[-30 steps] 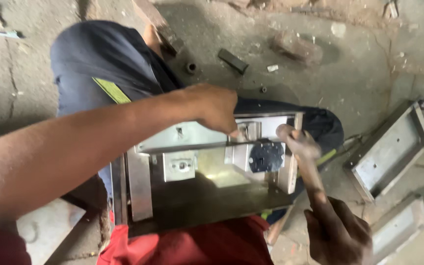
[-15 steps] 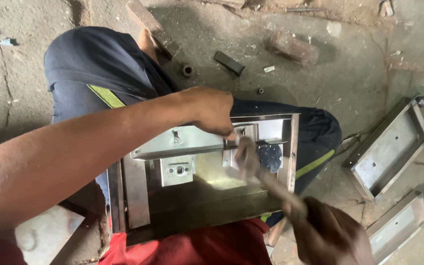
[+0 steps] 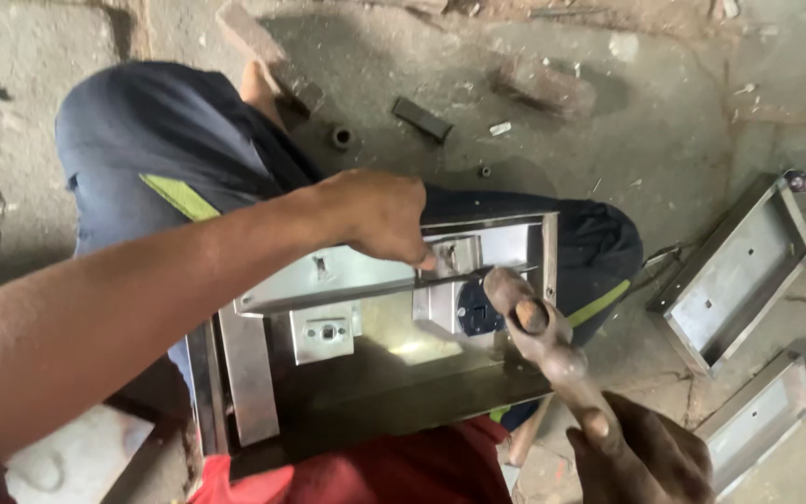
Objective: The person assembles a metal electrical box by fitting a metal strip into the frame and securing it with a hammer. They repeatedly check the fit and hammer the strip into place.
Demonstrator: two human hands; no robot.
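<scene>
- Metal box (image 3: 366,373): shiny open steel casing at frame centre, resting on the person's lap; inside are a flat bar, a small square plate and a dark round part.
- Left hand (image 3: 375,217): fingers pressed down on the flat bar.
- Right hand (image 3: 641,457): lower right, clenched around a hammer (image 3: 538,331), its head apparently just over the round part.

The right hand (image 3: 641,453) is cut off by the bottom picture edge; only its upper knuckles show. The worn, rust-brown hammer (image 3: 538,327) is motion-blurred, and the lower part of its handle is hidden inside the fist. The left hand (image 3: 375,217) covers part of the shiny rectangular stainless-steel frame (image 3: 366,373); what its fingertips press cannot be determined. The frame's near edge is hidden behind red cloth (image 3: 375,471). The small white-capped object (image 3: 802,180) is too small to identify.
</scene>
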